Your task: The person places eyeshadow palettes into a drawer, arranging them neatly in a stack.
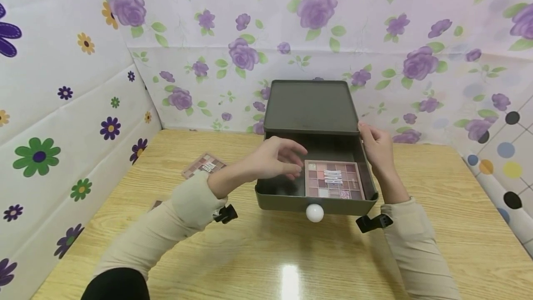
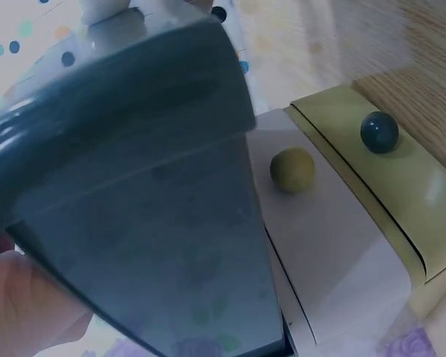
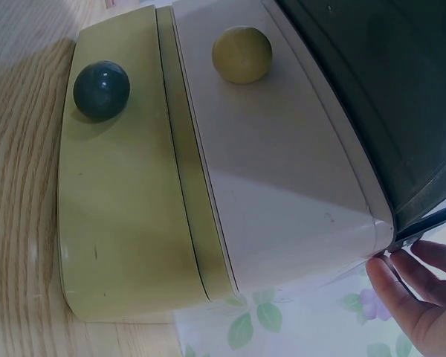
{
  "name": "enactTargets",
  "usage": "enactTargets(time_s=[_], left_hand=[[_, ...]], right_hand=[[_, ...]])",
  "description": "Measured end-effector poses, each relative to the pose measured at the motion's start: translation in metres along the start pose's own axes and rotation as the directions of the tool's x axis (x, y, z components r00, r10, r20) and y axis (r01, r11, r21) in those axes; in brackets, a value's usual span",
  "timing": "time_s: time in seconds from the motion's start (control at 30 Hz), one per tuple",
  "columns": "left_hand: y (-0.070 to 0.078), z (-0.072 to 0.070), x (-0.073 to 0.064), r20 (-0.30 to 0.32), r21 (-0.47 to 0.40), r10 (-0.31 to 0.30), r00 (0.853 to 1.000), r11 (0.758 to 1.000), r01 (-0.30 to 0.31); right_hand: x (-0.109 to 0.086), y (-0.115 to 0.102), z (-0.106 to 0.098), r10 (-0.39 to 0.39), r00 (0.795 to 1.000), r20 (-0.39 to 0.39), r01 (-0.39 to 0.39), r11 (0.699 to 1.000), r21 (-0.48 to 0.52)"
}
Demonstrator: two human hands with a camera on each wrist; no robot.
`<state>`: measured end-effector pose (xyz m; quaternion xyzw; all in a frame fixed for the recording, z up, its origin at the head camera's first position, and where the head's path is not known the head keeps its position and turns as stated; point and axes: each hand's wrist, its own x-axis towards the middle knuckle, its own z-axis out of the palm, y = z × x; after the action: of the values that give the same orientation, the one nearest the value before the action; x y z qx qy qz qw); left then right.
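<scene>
Green drawer (image 1: 283,202), long front crosswise, knob (image 1: 314,213) toward person (image 1: 151,230).

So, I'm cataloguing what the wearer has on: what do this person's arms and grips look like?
The fabric sleeves are long and pale beige, wrinkled in places. A small, black, angular device sits at each wrist. The left grip and right grip are ungloved.

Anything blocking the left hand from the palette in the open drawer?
Nothing visible. In the head view, the left hand hangs over the open dark grey drawer, just left of the eyeshadow palette. The drawer's top casing sits behind the palette, not over it.
</scene>
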<state>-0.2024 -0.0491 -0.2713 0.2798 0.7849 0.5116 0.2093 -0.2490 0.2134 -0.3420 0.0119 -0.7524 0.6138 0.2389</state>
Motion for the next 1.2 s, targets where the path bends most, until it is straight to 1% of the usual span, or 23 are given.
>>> enactTargets(time_s=[0.17, 0.27, 0.4, 0.53, 0.8, 0.93, 1.03, 1.13, 1.2], left_hand=[[-0.002, -0.004, -0.009, -0.025, -0.060, 0.054, 0.998, 0.997, -0.055], [-0.004, -0.007, -0.014, -0.065, -0.065, 0.080, 0.995, 0.994, -0.084], [-0.007, -0.010, -0.021, -0.116, -0.078, 0.126, 0.985, 0.988, -0.136], [-0.010, -0.016, -0.028, -0.141, -0.081, 0.168, 0.976, 0.980, -0.180], [-0.020, -0.029, -0.044, -0.184, -0.075, 0.177, 0.967, 0.978, -0.193], [-0.031, -0.037, -0.054, -0.211, -0.089, 0.184, 0.960, 0.974, -0.206], [-0.040, -0.044, -0.058, -0.225, -0.120, 0.173, 0.959, 0.972, -0.204], [-0.049, -0.049, -0.062, -0.234, -0.114, 0.160, 0.959, 0.975, -0.190], [-0.055, -0.053, -0.064, -0.240, -0.087, 0.157, 0.958, 0.979, -0.183]], right_hand=[[0.001, 0.001, 0.000, 0.012, 1.000, -0.003, -0.012, 1.000, -0.010], [0.001, 0.002, 0.000, 0.015, 1.000, -0.004, -0.015, 1.000, -0.010], [0.001, 0.003, 0.000, 0.015, 1.000, -0.002, -0.015, 1.000, -0.011], [0.001, 0.003, -0.001, 0.018, 1.000, 0.001, -0.018, 1.000, -0.012], [-0.001, 0.002, -0.001, 0.009, 1.000, 0.008, -0.009, 1.000, -0.006], [-0.001, 0.004, 0.000, 0.008, 1.000, -0.001, -0.008, 1.000, -0.019], [-0.001, 0.004, 0.000, 0.006, 1.000, -0.010, -0.006, 1.000, -0.027], [-0.001, 0.003, -0.001, 0.008, 1.000, -0.012, -0.008, 1.000, -0.030], [0.000, 0.002, 0.000, 0.009, 1.000, -0.012, -0.009, 1.000, -0.023]])
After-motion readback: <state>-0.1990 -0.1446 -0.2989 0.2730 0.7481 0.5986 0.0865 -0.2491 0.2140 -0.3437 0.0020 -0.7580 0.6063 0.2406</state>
